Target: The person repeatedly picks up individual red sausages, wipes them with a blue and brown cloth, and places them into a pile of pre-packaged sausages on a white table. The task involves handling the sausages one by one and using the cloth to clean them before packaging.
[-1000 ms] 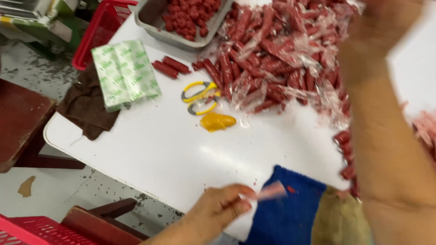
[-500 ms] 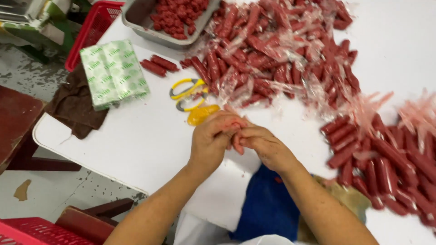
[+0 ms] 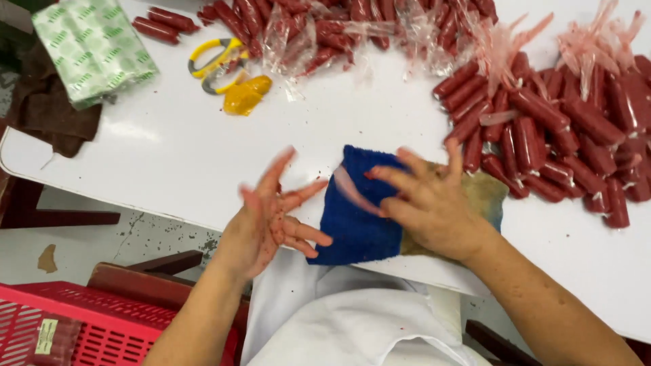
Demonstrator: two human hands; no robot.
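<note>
Hands over the near edge of a white tabletop (image 3: 169,156). Left hand (image 3: 268,217) spread wide, fingers (image 3: 281,169) fanned and red-stained, holding nothing, just off the left edge of a blue cloth (image 3: 356,220). Right hand (image 3: 434,203) lies flat on that cloth, fingers splayed and blurred; a pale pink strip (image 3: 349,190) shows at their tips, and whether it is pinched or only touched cannot be told.

Containers: red plastic crate (image 3: 102,325) low to the left of the left fingers, beside the tabletop, something dark with a pale label in its near corner. Clear plastic wrappers (image 3: 339,34) far beyond the fingertips, holding red sausages, heaped loosely.

Around: bare red sausages (image 3: 542,142) packed close together just right of the right fingers, the nearest almost touching the cloth's yellowish end (image 3: 488,193). Crumpled pink casings (image 3: 590,41) lie on top of that pile, further out. Yellow-handled scissors (image 3: 217,64) and a yellow scrap (image 3: 245,95) sit beyond the left fingers, well apart. Green-and-white packet (image 3: 91,47) far left, resting partly on a brown cloth (image 3: 47,115) at the tabletop's corner. White garment (image 3: 352,325) below both wrists.
</note>
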